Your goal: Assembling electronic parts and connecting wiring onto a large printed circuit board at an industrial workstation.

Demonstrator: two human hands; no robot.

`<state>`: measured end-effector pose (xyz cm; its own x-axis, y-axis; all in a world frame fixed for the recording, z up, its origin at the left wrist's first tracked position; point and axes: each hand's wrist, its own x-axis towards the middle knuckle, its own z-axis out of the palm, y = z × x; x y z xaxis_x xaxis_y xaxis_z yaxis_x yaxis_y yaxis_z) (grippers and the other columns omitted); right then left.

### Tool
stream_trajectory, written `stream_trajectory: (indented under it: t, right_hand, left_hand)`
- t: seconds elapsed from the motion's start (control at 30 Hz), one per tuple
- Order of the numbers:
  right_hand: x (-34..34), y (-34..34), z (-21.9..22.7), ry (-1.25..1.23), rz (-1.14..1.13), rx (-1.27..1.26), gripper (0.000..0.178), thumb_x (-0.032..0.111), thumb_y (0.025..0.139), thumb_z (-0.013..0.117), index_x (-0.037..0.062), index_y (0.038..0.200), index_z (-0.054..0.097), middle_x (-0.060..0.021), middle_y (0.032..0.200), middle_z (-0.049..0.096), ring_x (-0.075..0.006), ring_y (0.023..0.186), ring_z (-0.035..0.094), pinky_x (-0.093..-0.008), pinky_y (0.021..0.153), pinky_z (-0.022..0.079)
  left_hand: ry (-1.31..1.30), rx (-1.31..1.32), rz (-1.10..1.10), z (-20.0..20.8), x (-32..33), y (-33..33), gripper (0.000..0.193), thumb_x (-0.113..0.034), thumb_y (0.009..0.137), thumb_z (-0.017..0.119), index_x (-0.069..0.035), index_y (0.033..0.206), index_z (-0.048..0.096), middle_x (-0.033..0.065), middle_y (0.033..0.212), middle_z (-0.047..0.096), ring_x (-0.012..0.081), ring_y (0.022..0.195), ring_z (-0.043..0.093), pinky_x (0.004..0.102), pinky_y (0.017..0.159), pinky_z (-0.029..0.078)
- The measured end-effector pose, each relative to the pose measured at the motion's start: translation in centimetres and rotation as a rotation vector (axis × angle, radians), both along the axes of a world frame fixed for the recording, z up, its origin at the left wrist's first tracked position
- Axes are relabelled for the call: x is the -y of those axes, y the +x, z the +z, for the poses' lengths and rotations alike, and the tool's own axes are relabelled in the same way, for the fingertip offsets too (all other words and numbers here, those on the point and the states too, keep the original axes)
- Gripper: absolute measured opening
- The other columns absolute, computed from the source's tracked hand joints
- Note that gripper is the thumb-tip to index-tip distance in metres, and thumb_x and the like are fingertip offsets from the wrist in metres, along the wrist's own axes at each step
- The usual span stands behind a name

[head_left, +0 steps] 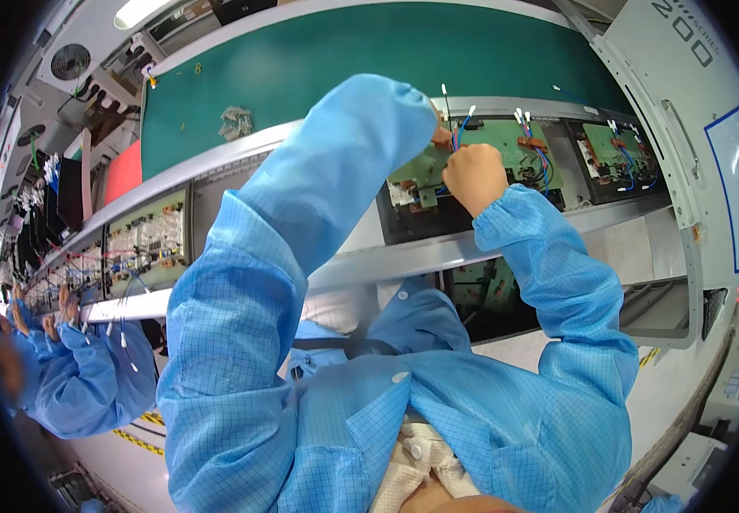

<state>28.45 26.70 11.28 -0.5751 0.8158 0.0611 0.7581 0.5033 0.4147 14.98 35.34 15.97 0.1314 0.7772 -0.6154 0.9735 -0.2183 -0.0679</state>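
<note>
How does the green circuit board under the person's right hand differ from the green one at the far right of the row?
The first circuit board is partly covered by the right hand; no hand covers the far-right circuit board. In the picture, the first circuit board also looks larger than the far-right one. Both are green and carry blue wires with white tips.
</note>
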Motion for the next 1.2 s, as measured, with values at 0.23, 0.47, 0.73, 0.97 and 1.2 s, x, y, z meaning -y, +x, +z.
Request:
stream_trajectory:
  t: [0.23,0.47,0.73,0.97,1.2]
  right_hand:
    - [-2.1,0.4,-2.1,0.025,-0.124,-0.057,0.028,0.029,0.082,0.054,0.0126,0.066,0.070,-0.0051,0.068,0.067,-0.0234,0.066,0.066,-0.0372,0.057,0.050]
    - [-2.9,-0.6,-1.6,0.031,-0.179,-0.095,0.024,0.024,0.079,0.054,0.0098,0.066,0.069,-0.0082,0.064,0.066,-0.0275,0.064,0.065,-0.0390,0.057,0.050]
    - [-2.5,-0.3,-2.3,0.048,-0.178,-0.254,0.013,0.019,0.072,0.061,0.0079,0.066,0.066,-0.0116,0.060,0.063,-0.0291,0.058,0.064,-0.0409,0.056,0.051]
    - [-0.6,-0.5,-0.5,0.039,-0.165,-0.365,0.020,0.021,0.073,0.059,0.0050,0.063,0.064,-0.0149,0.062,0.064,-0.0318,0.060,0.064,-0.0429,0.058,0.051]
    - [-5.3,8.3,6.2,-0.347,-0.044,-0.515,0.027,0.024,0.085,0.046,0.0055,0.079,0.065,-0.0157,0.083,0.066,-0.0359,0.079,0.062,-0.0470,0.069,0.048]
  left_hand:
    - [-0.142,0.598,0.416,-0.9,0.3,0.2,0.055,-0.054,0.088,0.056,0.000,0.086,0.065,0.0119,0.086,0.069,0.0187,0.076,0.068,0.0335,0.071,0.056]
    - [0.223,0.343,-0.165,-5.7,-3.4,-0.4,0.034,-0.037,0.090,0.056,-0.006,0.084,0.066,0.0098,0.082,0.068,0.0224,0.073,0.066,0.0359,0.063,0.051]
    - [0.485,0.009,-0.672,-1.7,0.4,2.9,0.025,-0.025,0.090,0.047,-0.013,0.106,0.063,0.0093,0.086,0.068,0.0292,0.081,0.067,0.0424,0.066,0.052]
    - [0.512,0.039,-0.903,-1.1,1.1,1.5,0.018,-0.018,0.092,0.043,-0.015,0.103,0.057,0.0063,0.075,0.065,0.0290,0.075,0.067,0.0417,0.060,0.051]
    - [0.409,0.216,-0.667,2.0,0.8,2.9,0.024,-0.027,0.090,0.047,-0.017,0.103,0.065,0.0071,0.097,0.068,0.0300,0.089,0.065,0.0416,0.074,0.053]
